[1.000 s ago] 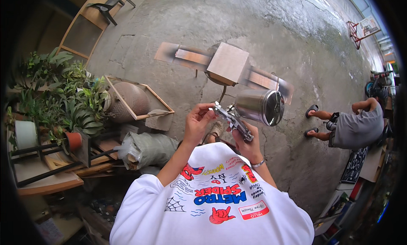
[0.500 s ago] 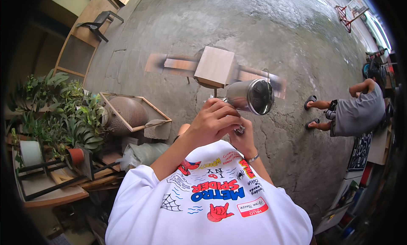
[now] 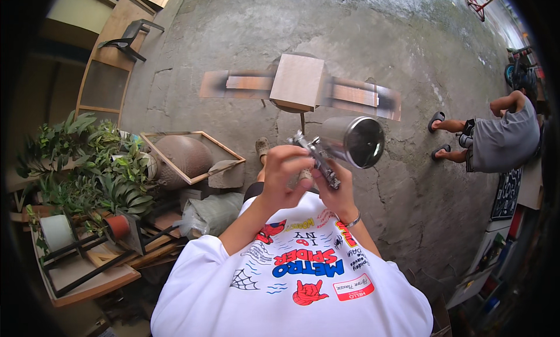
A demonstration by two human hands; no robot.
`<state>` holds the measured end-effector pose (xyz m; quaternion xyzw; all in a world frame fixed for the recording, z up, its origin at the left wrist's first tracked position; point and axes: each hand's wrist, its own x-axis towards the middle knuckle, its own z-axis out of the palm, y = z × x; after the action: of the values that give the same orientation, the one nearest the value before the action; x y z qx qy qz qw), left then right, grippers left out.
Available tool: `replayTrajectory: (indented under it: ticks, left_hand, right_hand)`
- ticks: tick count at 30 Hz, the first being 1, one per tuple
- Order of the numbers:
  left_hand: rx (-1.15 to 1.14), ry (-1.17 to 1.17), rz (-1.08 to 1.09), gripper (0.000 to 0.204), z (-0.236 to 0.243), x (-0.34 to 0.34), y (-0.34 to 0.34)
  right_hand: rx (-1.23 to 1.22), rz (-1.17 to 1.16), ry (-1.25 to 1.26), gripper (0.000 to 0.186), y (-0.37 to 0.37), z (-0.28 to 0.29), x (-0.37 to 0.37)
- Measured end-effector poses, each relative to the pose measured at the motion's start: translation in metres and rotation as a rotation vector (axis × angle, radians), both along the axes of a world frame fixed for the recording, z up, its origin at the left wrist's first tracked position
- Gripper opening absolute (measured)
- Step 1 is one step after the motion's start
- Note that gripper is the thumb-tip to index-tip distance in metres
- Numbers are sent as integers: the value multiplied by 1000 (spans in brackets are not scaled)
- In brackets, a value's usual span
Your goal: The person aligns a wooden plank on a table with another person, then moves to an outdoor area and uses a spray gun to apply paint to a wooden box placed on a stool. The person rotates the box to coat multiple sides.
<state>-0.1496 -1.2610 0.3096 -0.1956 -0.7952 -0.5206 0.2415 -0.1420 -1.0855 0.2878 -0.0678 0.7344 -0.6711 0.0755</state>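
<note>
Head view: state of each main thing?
Spray gun: held in the right hand
Right hand: closed on the spray gun
Left hand: fingers curled by the spray gun, contact unclear
Metal cup: joined to the spray gun
Boards: dark patches
Wooden frame: tilted

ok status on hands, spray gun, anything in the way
Right hand holding spray gun, metal cup alongside. Left hand at the gun, grip unclear. Pale box ahead, apart from it.

- Soft daylight is brightening the concrete floor, pale glare spreading toward upper right.
- The metal cup is catching highlights.
- Shade is darkening the far left.
- Fisheye distortion is curving outer lines.
</note>
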Motion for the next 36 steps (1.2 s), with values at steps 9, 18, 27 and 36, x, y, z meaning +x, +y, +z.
replayTrajectory:
  ticks: [9, 18, 27, 36]
  left_hand:
    - [144, -1034, -885, 49, -137, -8, -4]
    - [-316, -1348, -885, 51, -277, -44, -181]
    - [-101, -1160, -309, 44, -324, -61, -299]
    - [-110, -984, -214, 41, -320, -83, -326]
  right_hand:
    - [46, -395, 118, 27, -54, 25, -77]
    - [435, -922, -70, 40, -49, 30, -141]
    - [781, -1006, -495, 38, -84, -129, -85]
    - [783, -1095, -476, 37, -108, -214, -103]
